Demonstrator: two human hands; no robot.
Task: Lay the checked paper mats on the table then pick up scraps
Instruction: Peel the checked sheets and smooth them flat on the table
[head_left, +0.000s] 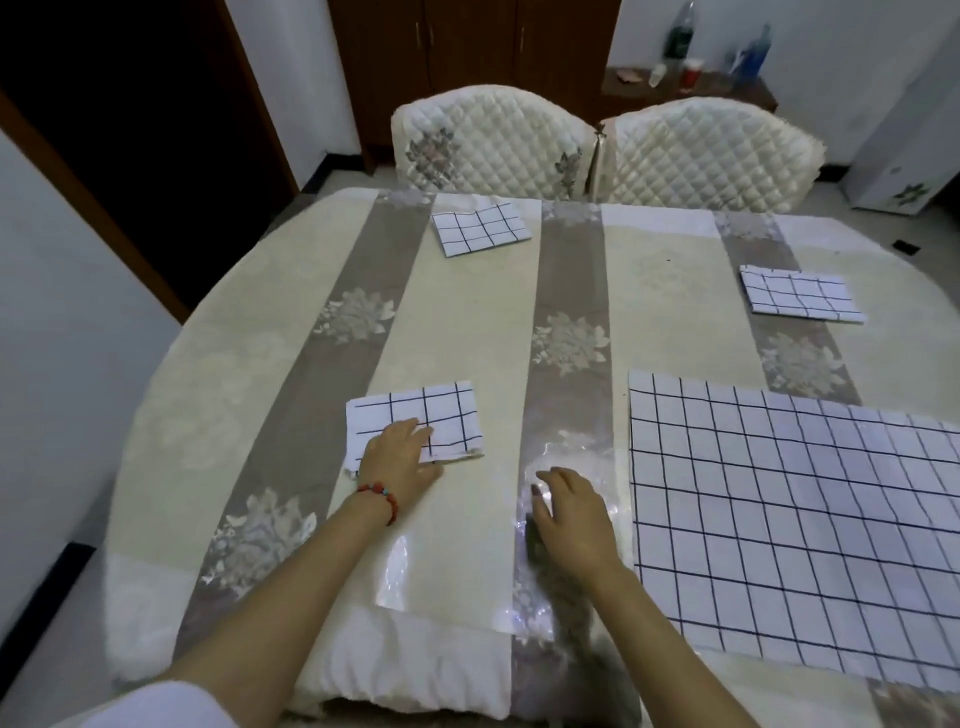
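Three small white checked paper mats lie on the cream and grey tablecloth (467, 322): a near one (436, 410), a far one (480, 228) and a right one (800, 296). A large checked sheet (800, 509) covers the near right of the table. My left hand (397, 460), with a red bead bracelet, presses flat on the near mat's lower left corner. My right hand (569, 514) hovers over the grey stripe with fingers loosely bent and nothing visible in it. No scraps show clearly.
Two quilted white chairs (493, 140) (706, 150) stand at the far edge of the table. A side table with bottles and a red cup (691, 73) is behind them. A dark doorway lies to the left and a white cabinet (904, 171) at far right.
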